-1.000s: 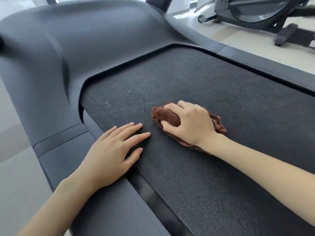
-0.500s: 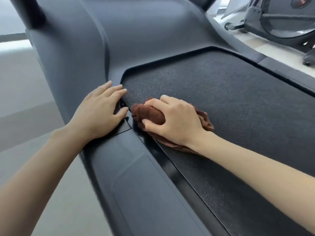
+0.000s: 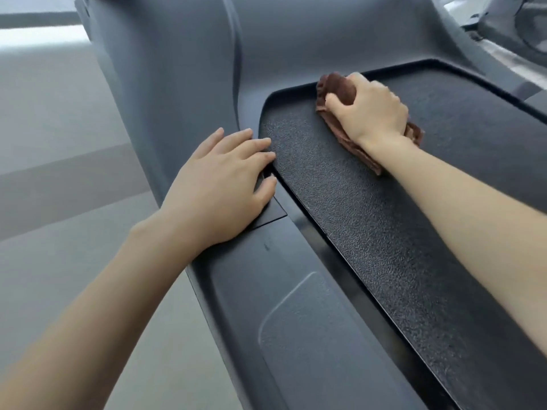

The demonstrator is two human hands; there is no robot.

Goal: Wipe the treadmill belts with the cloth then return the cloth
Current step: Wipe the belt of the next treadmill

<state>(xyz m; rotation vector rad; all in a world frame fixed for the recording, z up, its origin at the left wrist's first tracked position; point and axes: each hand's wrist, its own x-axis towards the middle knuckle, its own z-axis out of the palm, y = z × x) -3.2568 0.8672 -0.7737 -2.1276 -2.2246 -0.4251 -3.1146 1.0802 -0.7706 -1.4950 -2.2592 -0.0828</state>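
The black textured treadmill belt runs from the upper middle to the lower right. A brown cloth is bunched on the belt close to its front curved edge. My right hand presses down on the cloth and grips it, with cloth showing ahead of the fingers and behind the wrist. My left hand lies flat with fingers spread on the grey side rail, its fingertips touching the belt's left edge.
The grey motor cover rises ahead of the belt. Grey floor lies to the left of the treadmill. Part of another exercise machine stands at the top right beyond the far rail.
My right hand has slid the cloth forward along the belt toward the motor cover. My left hand has stayed on the side rail by the belt's front corner.
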